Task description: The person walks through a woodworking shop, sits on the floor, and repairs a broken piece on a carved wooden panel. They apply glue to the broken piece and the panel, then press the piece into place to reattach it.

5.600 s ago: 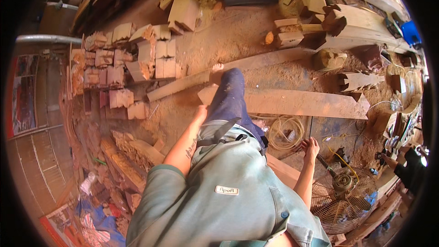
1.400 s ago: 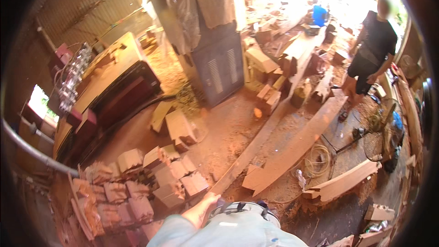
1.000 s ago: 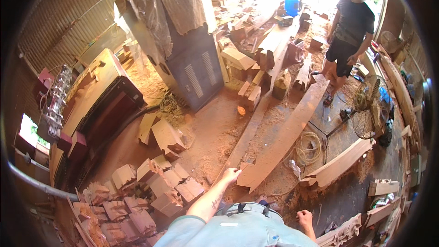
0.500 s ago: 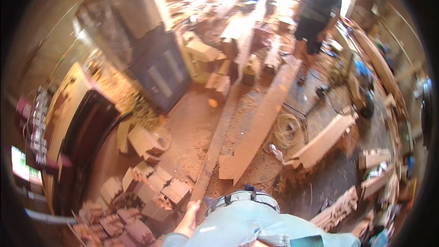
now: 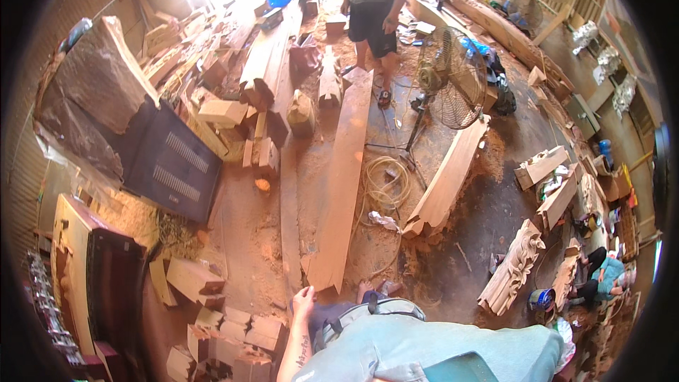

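Observation:
My left hand (image 5: 304, 302) is low in the middle, at the near ends of two long pieces of wood. Its fingers are curled together, and whatever they may hold is hidden. Just ahead of it, a narrow board (image 5: 290, 219) runs away along the dusty floor. Beside that, to the right, lies a wide plank (image 5: 344, 184) with a notched near end, close to my fingertips. My right hand is out of view.
Short wood blocks (image 5: 240, 332) are piled at the lower left. A hose coil (image 5: 387, 184), a standing fan (image 5: 453, 78) and carved wood (image 5: 513, 269) are on the right. A person (image 5: 375, 21) stands beyond the plank; another person (image 5: 608, 276) sits far right.
The view has swung to the right, so the boards and the standing person appear further left. My left hand, earlier at the narrow board's near end, now appears slightly higher beside the wide plank's end.

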Motion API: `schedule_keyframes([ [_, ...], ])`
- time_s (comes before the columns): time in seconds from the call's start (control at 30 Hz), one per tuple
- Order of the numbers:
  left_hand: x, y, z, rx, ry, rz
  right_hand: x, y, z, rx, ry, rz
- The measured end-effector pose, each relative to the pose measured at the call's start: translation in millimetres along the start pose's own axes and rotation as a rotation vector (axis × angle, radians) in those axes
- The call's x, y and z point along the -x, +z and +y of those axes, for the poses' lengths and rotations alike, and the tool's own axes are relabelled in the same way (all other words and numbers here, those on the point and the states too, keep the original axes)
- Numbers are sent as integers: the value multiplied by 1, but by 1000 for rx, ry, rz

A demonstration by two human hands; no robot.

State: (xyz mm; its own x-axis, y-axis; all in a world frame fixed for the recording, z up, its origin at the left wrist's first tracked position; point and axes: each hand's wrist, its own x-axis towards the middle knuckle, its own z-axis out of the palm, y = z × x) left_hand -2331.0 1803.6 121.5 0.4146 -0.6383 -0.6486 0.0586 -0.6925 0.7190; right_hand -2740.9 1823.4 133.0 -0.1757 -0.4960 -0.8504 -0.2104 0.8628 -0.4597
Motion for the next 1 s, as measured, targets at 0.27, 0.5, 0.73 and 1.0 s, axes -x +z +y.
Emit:
schedule_keyframes([
  [0.27,-52,-33,-68,-591,27,-130,-10,15,-22,58,-17,-43],
  [0.5,-50,-64,-50,-264,-123,-207,-19,12,-19,45,2,-29],
  [0.73,-40,-40,-1,-333,84,-258,-29,21,-12,-24,8,-36],
  [1.0,-34,-87,55,-384,-114,-307,-39,39,9,-146,28,-102],
])
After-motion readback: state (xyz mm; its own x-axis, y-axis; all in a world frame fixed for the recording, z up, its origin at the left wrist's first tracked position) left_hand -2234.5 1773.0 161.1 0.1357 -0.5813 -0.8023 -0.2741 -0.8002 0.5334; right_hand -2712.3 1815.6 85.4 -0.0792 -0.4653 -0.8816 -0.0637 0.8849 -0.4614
